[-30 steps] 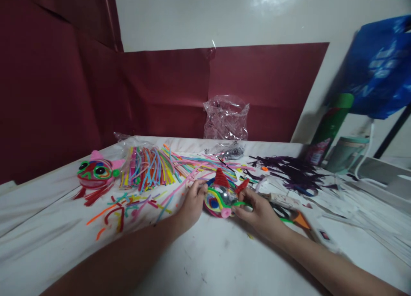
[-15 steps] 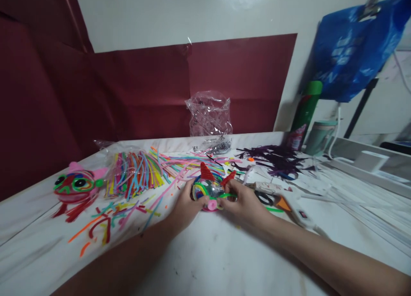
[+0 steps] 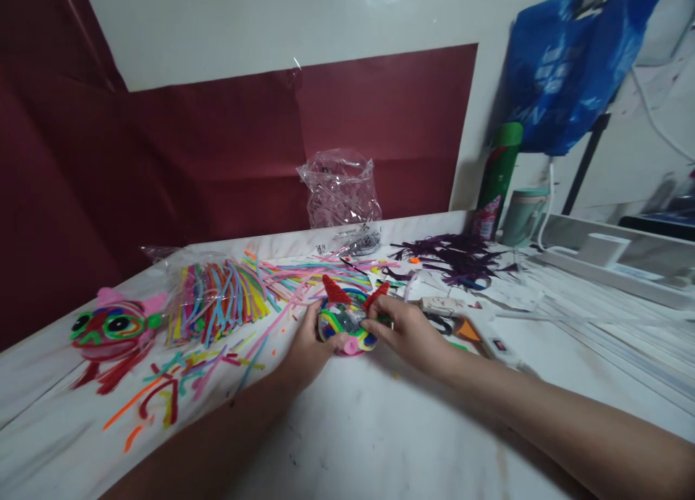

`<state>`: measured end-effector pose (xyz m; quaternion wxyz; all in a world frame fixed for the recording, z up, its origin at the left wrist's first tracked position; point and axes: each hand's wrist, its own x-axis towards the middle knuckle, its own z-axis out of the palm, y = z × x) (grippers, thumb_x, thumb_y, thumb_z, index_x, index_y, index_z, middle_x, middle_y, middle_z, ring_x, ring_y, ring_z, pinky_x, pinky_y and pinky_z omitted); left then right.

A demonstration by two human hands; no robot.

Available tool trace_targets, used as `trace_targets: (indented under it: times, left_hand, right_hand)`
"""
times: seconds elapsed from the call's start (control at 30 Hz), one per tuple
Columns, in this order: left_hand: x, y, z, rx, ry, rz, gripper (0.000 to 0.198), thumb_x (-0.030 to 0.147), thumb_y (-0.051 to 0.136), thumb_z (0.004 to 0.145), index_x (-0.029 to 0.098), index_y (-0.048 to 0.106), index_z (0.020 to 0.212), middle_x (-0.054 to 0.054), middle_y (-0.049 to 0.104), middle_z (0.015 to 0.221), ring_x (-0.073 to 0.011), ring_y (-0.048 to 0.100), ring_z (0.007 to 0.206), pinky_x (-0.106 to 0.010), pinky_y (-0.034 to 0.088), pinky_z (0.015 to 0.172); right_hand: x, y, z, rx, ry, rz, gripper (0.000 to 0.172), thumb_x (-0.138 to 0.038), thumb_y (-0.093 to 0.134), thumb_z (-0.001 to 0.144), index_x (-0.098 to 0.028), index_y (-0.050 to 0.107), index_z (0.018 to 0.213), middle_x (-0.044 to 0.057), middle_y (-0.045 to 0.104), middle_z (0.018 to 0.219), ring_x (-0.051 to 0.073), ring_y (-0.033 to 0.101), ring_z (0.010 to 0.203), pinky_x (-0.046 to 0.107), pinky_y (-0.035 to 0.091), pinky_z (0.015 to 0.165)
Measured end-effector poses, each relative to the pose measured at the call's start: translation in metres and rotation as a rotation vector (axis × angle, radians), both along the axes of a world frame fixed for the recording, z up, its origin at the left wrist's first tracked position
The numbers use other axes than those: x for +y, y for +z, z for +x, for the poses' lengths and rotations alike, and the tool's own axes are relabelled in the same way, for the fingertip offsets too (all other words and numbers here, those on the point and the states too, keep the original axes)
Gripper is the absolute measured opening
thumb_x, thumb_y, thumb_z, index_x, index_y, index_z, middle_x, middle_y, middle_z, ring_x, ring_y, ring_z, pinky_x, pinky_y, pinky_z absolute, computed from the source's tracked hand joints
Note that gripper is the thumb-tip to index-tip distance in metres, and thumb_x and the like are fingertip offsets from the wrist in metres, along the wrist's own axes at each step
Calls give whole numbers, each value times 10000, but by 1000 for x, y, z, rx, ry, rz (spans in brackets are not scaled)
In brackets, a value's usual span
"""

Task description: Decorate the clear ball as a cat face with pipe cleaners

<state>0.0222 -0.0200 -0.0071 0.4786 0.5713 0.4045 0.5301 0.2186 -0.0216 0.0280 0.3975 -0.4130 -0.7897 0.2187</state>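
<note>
A round, multicoloured craft head [image 3: 347, 318] with red pointed ears and a pink nose rests at the middle of the table. My left hand [image 3: 309, 344] wraps round its left side, thumb near the nose. At its right side my right hand [image 3: 399, 330] has thumb and forefinger pinched together beside the red ear; a bit of green shows between them. On the far left stands a similar figure [image 3: 114, 330] with black eyes, pink ears and dark red strands below.
Pipe cleaners [image 3: 217, 297] lie in a clear bag at left, with cut pieces [image 3: 163, 399] nearer. Purple strips [image 3: 456, 257] lie at the back right. A glue gun [image 3: 496, 344] lies right of my hands, and a green cup [image 3: 524, 218] stands behind.
My right thumb and forefinger have drawn in against the head's right side; the green strip that stuck out there now shows less. The camera view has turned slightly right.
</note>
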Motion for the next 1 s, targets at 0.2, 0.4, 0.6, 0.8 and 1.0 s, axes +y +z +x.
trace_targets:
  times: [0.2,0.4,0.6,0.8,1.0]
  left_hand:
    - [-5,4,4,32,-44,-11,835,265,779,615,182,331,1315,-134,571,1235,-286,559,1116,-407,435,953]
    - [-8,5,7,18,-34,-35,846,272,774,599,187,315,1306,-122,589,1182,-267,579,1060,-387,447,920]
    - [-10,13,13,68,95,-64,760,203,735,558,194,378,1229,-70,627,1046,-229,607,941,-351,469,851]
    - [-11,15,15,51,126,-73,768,192,729,535,189,375,1217,-59,629,1019,-207,612,914,-329,472,843]
    - [-13,16,17,20,91,-66,764,239,761,529,200,378,1189,-62,644,1017,-213,627,906,-324,484,814]
  right_hand:
    - [0,-5,0,-14,22,77,165,-284,502,856,-211,475,711,3,580,678,137,509,606,240,392,577]
    - [-1,-6,-2,-18,8,118,165,-254,522,850,-208,476,698,3,572,672,140,513,613,240,400,589]
    - [-4,-5,-4,-25,46,151,119,-192,548,826,-197,513,712,15,594,687,144,527,622,245,413,598]
    - [-3,-5,-3,-56,86,196,82,-109,563,793,-182,565,755,25,617,714,144,552,657,239,428,615]
    - [-3,-4,-4,-85,97,238,97,-90,564,783,-179,576,748,31,625,711,146,568,658,236,439,614]
